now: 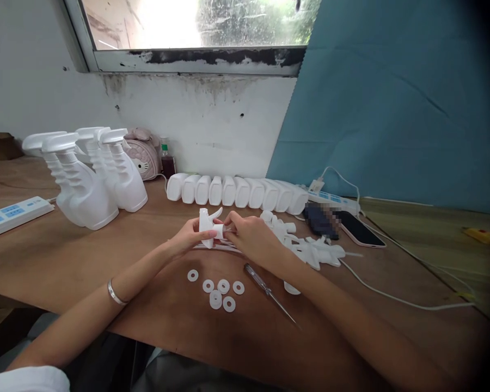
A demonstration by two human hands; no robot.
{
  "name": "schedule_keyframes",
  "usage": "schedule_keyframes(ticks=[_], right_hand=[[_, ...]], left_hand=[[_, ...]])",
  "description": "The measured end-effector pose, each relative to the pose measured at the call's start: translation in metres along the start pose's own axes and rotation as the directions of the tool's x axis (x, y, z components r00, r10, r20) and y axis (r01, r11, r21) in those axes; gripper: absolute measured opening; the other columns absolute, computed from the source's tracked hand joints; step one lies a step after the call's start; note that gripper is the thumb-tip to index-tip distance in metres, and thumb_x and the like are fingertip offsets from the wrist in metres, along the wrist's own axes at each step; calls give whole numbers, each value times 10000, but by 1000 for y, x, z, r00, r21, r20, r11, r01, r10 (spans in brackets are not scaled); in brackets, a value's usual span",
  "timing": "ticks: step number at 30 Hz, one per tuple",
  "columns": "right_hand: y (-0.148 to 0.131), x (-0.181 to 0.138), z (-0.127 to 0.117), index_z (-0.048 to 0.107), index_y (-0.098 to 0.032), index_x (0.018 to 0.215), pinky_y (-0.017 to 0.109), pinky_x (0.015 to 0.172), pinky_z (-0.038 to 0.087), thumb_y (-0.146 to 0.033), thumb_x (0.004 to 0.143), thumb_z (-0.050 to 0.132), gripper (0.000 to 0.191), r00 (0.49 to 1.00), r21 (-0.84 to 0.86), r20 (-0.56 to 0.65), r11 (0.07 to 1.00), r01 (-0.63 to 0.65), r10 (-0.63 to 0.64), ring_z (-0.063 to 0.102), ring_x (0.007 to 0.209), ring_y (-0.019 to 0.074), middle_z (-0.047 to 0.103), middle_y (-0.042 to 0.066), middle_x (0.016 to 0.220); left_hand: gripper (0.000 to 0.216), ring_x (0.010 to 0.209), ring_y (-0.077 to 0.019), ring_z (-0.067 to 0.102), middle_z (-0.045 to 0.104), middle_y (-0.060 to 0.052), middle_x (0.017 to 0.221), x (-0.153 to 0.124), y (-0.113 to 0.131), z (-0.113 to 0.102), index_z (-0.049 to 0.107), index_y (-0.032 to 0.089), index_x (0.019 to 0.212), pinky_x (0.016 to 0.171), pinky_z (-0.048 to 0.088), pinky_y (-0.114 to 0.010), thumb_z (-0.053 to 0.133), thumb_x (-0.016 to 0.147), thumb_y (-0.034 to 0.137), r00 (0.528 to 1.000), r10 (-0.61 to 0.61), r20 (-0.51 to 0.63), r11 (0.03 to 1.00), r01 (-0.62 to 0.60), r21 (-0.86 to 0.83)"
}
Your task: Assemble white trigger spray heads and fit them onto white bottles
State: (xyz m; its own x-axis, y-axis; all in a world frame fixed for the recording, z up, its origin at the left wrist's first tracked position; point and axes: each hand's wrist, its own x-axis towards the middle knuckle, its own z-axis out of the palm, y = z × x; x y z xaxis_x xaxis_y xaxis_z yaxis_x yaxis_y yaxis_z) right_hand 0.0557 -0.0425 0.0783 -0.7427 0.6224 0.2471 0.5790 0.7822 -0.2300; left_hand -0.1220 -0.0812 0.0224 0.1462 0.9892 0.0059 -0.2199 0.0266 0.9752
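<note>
With the clock centred on the white spray head and twelve toward the window, the left hand comes in from between eight and nine, gripping the spray head between thumb and fingers, its collar facing three. The right hand reaches in from four, fingertips drawn into a pinch at the collar's mouth; what lies between them is too small to tell. The step in hand seems to be fine work at that opening, perhaps fitting or seating a small part. The next move likely calls for a steady left grip while the right fingertips stay in line with the collar. At six lie loose white washers; thin white tubes rest close beneath the hands. A screwdriver lies between four and five, and a pile of further spray heads past three. A row of white bottles lies from eleven round to two, while bottles with sprayers fitted stand at ten.
</note>
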Motion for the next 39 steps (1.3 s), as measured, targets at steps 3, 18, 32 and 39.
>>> schedule_keyframes(ticks=[3, 18, 32, 39], right_hand=[[-1, 2, 11, 510, -133, 822, 218, 538, 277, -280, 868, 453, 164, 999, -165, -42, 986, -15, 8, 531, 646, 143, 571, 36, 706], [-5, -7, 11, 643, -116, 821, 229, 826, 444, -168, 877, 442, 215, 916, 191, -177, 901, 390, -359, 570, 915, 130, 608, 43, 1043], [-42, 38, 63, 593, -182, 799, 198, 468, 190, -473, 887, 375, 374, 904, -210, 107, 879, 427, -414, 469, 542, 91, 513, 14, 664], [-58, 61, 85, 528, -167, 973, 280, 720, 361, -506, 893, 341, 395, 919, -77, -5, 916, 393, -395, 538, 797, 164, 558, 59, 869]], left_hand=[[415, 675, -141, 601, 616, -57, 816, 0, -5, 1, 558, 115, 960, 626, 485, -252, 731, 638, 312, 1000, -19, -5, 996, 18, -90], [278, 393, -52, 419, 643, -101, 675, 2, 0, -65, 642, 75, 778, 370, 328, -169, 731, 597, 266, 994, 84, -72, 961, -100, -256], [506, 316, -19, 265, 507, -25, 507, -7, 35, -66, 556, 101, 705, 326, 243, -141, 308, 863, 513, 958, 190, -214, 786, -280, -552], [315, 347, -7, 212, 514, -20, 635, -12, 35, -70, 476, 135, 631, 321, 227, -131, 384, 847, 344, 920, 280, -275, 727, -391, -564]])
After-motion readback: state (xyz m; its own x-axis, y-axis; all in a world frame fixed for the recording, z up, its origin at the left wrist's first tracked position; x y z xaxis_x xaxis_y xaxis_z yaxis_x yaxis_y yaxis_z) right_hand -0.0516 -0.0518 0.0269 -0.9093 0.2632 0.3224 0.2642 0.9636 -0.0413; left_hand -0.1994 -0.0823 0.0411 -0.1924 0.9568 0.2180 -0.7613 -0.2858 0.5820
